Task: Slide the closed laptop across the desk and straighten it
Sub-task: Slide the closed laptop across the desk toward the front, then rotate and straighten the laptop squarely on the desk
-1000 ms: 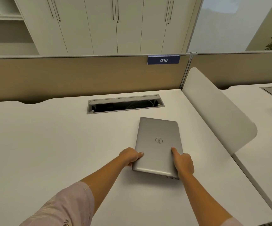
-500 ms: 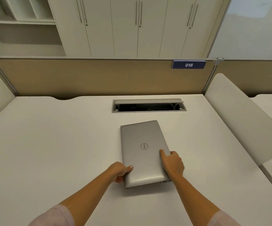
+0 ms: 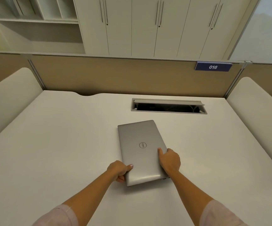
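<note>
So we've got the closed silver Dell laptop (image 3: 141, 150) lying flat on the white desk (image 3: 58, 144), a bit right of the middle and just in front of the open cable tray slot (image 3: 168, 107) cut into the desktop. It's turned with a short end toward us and sits crooked: the far end leans off to the left, so the long edges don't run square with the desk or the slot.

Our left hand (image 3: 119, 171) is clamped on the near left corner, thumb (image 3: 129, 167) on top of the lid and the rest of the fingers curled under or against the edge, we can't quite tell which. Our right hand (image 3: 170, 160) is closed on the right long edge, nearer to our end of it, with the thumb (image 3: 160, 151) pressed flat on the lid and the fingers wrapped down the side. So both hands are gripping the laptop, neither is loose. The near end looks like it might be lifted a touch off the desk but we honestly can't say for sure.

Behind the desk there's a tan partition panel (image 3: 115, 75) with a blue 016 label (image 3: 213, 67) clipped on at the upper right, and white cabinets (image 3: 148, 26) past that. White side dividers (image 3: 259, 111) stand on both sides of the desk
</note>
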`<state>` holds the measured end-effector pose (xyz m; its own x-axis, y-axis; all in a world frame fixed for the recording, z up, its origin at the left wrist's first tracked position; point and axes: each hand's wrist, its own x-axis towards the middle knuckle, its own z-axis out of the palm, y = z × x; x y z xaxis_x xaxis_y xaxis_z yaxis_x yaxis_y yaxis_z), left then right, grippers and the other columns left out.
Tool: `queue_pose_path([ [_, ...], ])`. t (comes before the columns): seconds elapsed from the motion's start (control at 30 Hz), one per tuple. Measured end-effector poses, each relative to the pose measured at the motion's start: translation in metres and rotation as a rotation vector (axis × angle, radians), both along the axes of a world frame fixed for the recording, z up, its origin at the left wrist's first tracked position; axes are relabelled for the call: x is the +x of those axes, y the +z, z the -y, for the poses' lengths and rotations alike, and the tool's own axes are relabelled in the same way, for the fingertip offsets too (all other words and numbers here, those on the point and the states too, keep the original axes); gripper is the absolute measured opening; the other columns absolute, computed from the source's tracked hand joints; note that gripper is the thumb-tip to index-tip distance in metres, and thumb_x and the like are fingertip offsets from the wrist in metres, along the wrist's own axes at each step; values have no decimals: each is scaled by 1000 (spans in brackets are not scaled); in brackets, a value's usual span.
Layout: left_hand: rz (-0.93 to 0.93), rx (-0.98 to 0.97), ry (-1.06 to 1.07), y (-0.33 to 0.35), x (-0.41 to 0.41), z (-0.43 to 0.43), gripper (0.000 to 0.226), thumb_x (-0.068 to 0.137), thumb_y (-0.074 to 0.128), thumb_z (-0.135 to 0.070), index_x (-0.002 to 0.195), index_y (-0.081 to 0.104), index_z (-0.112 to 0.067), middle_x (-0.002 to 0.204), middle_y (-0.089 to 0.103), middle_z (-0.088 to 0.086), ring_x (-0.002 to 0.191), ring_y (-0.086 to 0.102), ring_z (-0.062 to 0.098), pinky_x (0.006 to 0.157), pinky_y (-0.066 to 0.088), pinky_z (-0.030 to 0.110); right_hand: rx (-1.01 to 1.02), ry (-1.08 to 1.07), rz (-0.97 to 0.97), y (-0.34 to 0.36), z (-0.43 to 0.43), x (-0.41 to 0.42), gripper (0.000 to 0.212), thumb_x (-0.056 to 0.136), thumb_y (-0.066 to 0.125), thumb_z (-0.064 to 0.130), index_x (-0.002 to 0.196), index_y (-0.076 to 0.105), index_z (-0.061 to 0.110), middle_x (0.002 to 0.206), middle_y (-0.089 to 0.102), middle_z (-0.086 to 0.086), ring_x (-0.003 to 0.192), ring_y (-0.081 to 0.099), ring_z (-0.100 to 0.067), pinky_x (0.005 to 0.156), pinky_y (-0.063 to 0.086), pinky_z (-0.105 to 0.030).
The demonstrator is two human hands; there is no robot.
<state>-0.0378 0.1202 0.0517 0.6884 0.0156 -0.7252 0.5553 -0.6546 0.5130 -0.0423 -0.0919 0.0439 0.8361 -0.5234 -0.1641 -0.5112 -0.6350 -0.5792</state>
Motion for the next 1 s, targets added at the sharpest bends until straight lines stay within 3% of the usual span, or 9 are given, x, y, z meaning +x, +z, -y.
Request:
queue_pose_path([
  [0.17,-40,-45,8,-4,-8,12,42,86,64,-46,77,54,-6,69,65,12,83,73,31,81,60,38,-18,11,32,-2,4,-4,39,96,52,39,100,61,1,98,69,-17,93,63,-34,77,53,-40],
  [0.33,-129,-150,-38,-14,-18,38,38,88,64,-39,79,55,-3,65,64,11,48,64,16,59,60,30,-15,6,60,-5,20,-9,27,94,55,28,102,58,3,100,69,-16,96,62,-37,84,50,-42],
  [0.5,-143,-114,-216,-7,-13,42,40,92,57,-43,74,54,-7,65,62,7,51,60,17,57,54,28,21,31,84,-8,31,-15,34,91,59,27,116,56,5,110,68,-14,102,61,-37,88,50,-43],
  [0.6,-126,32,-447,3,0,33,44,89,53,-51,69,59,-13,65,65,3,58,63,19,64,52,30,-2,50,149,-17,29,-25,50,92,61,27,136,49,7,132,59,-13,124,51,-33,104,39,-43],
  [0.7,69,250,-523,16,20,27,45,84,50,-57,68,66,-18,64,68,-3,68,71,19,63,50,26,-115,118,160,-28,23,-39,62,96,56,33,150,31,12,158,31,-7,148,20,-28,120,15,-42],
  [0.8,396,414,-361,19,41,28,44,85,49,-56,88,68,-16,89,74,3,87,70,23,76,50,30,-140,144,193,-36,20,-49,67,97,53,38,153,22,18,163,17,-2,151,6,-25,122,4,-43],
  [0.9,620,305,-266,14,63,31,34,88,51,-49,94,63,-19,105,67,4,95,62,26,83,49,35,-125,77,219,-41,21,-55,72,96,55,39,154,17,21,164,11,-2,151,1,-26,121,1,-44],
  [1.0,698,280,-394,3,85,33,44,88,53,-50,121,55,-20,131,50,7,122,48,27,98,40,41,-44,-57,232,-44,22,-62,78,94,57,40,155,11,22,165,5,-5,151,-3,-26,121,0,-45],
])
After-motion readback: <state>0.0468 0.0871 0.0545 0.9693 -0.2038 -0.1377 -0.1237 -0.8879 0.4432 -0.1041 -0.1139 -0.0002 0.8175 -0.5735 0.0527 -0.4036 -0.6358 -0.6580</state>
